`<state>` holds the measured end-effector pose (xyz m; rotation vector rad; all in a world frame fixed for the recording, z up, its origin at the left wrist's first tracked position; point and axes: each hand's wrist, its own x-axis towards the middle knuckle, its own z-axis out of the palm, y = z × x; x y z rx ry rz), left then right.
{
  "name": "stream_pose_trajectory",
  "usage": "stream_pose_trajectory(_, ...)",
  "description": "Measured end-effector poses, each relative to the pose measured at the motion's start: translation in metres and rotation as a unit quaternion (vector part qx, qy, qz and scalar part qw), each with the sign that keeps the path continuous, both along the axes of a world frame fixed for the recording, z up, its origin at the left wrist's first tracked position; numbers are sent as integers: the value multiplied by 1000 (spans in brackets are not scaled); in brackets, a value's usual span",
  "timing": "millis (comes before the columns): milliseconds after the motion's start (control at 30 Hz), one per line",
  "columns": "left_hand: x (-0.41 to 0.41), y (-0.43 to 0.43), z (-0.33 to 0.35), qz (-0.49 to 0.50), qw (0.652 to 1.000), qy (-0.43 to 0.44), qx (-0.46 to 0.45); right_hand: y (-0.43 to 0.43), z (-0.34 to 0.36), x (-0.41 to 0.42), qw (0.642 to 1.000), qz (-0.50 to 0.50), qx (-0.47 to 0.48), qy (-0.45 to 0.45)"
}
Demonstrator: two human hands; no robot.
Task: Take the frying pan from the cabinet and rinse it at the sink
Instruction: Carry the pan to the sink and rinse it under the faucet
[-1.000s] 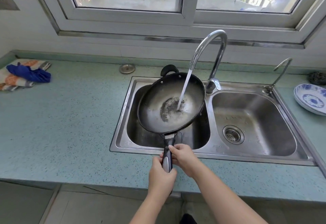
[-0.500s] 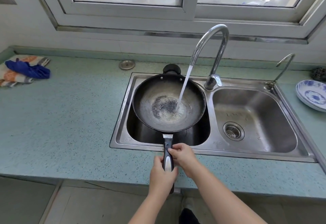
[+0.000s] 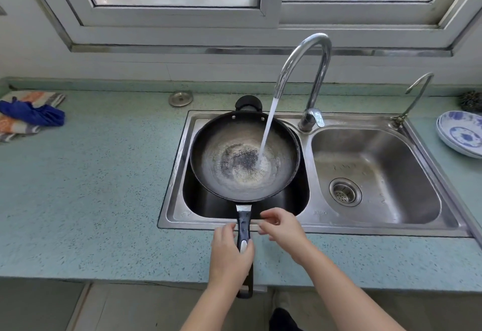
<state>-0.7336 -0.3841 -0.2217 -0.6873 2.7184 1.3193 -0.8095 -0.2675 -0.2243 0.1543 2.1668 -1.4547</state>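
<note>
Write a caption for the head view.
Left hand holds frying pan under running faucet; right hand open.

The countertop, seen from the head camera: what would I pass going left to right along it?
Blue cloth on a striped towel → round metal sink plug → frying pan under the running faucet → empty right basin → small second tap → blue-and-white plates.

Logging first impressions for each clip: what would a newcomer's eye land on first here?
The stream of water falling from the tall faucet into the dark frying pan, held over the left basin of the sink. Next, the left hand gripping the pan's handle while the right hand hovers open beside it. Blue-patterned plates sit at far right.
</note>
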Motion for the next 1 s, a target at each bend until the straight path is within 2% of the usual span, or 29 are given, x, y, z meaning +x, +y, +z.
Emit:
stream_pose_trajectory(200,-48,12,7,-108,977,101,-156,36,13,-35,988,-21,87,126)
stream_pose_trajectory(333,-85,37,12,-162,963,97,-194,65,19,-66,974,-35,127,184)
stream_pose_trajectory(500,-124,67,10,-224,945,74,-227,100,21,-108,948,-7,189,257)
stream_pose_trajectory(633,-152,82,-1,-252,931,76,-254,116,15,-142,919,23,235,315)
stream_pose_trajectory(800,-173,94,-17,-282,910,48,-301,117,6,-177,854,75,309,411)
stream_pose_trajectory(1000,-185,103,-28,-274,895,35,-350,114,-2,-201,816,138,353,436)
